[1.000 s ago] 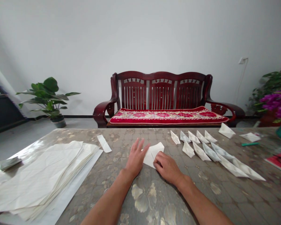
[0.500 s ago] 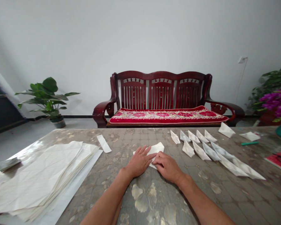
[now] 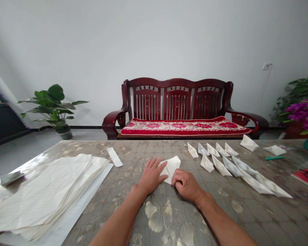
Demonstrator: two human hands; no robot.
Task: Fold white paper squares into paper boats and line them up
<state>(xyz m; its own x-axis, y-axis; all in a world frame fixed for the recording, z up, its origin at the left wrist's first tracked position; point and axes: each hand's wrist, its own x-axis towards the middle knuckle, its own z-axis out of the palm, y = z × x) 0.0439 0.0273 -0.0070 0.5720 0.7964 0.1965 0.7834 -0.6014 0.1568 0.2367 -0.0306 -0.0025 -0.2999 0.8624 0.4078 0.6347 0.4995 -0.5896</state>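
Observation:
A white sheet of folded paper (image 3: 174, 164) lies on the table in front of me, a fold line running down its middle. My left hand (image 3: 152, 173) rests flat across its left part, fingers spread and thumb pointing right; it covers that side of the sheet. At the lower right edge of the paper, my right hand (image 3: 186, 184) is closed, its curled fingers and thumb against the edge. What lies between those fingertips is mostly hidden. To the right stand several folded paper boats (image 3: 222, 165) in rows.
A stack of large white sheets (image 3: 46, 191) covers the table's left side, with a small grey object (image 3: 11, 178) on it. Nearby lies a paper strip (image 3: 114, 157). A green pen (image 3: 275, 158), red book (image 3: 306, 177) and flowers (image 3: 304, 111) are at right. Beyond stands a wooden bench (image 3: 177, 102).
My left hand has shifted slightly left and its thumb has drawn back, baring more of the folded paper. My right hand has slid a little right and down along the edge.

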